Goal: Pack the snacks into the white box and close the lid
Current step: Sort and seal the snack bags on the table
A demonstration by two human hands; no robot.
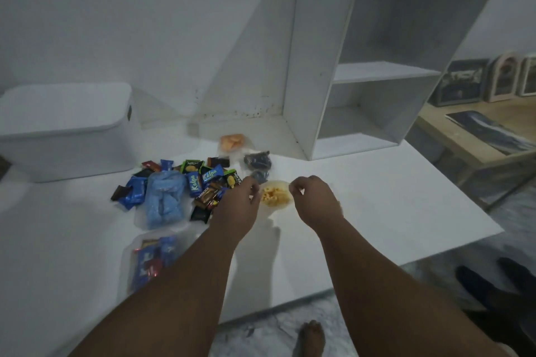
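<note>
The left hand (237, 206) and the right hand (314, 201) reach out side by side over the white bench (377, 206). Between them lies a clear bag of yellow snacks (274, 197). The left fingers (254, 193) are curled and pinch the bag's left edge. The right fingers (294, 187) are curled too and pinch its right edge. The bag sits low over the bench; whether it rests on it cannot be told.

Just left of the left fingers is a pile of small wrapped snacks (203, 180) in blue, green and brown. A blue bag (165, 200) lies at the pile's left side. Just beyond the fingers is a bag of dark snacks (258, 164), and beyond that a bag of orange snacks (232, 142). Nearer the person than the fingers, beside the left forearm, lies a clear bag of blue packets (150, 258).

The white box (66, 148) stands well to the left of the fingers and farther back, apart from the pile, with its lid (63, 107) on. A white shelf unit (362, 95) stands on the bench beyond the right fingers. A bare foot (311, 336) shows on the floor below the bench edge.
</note>
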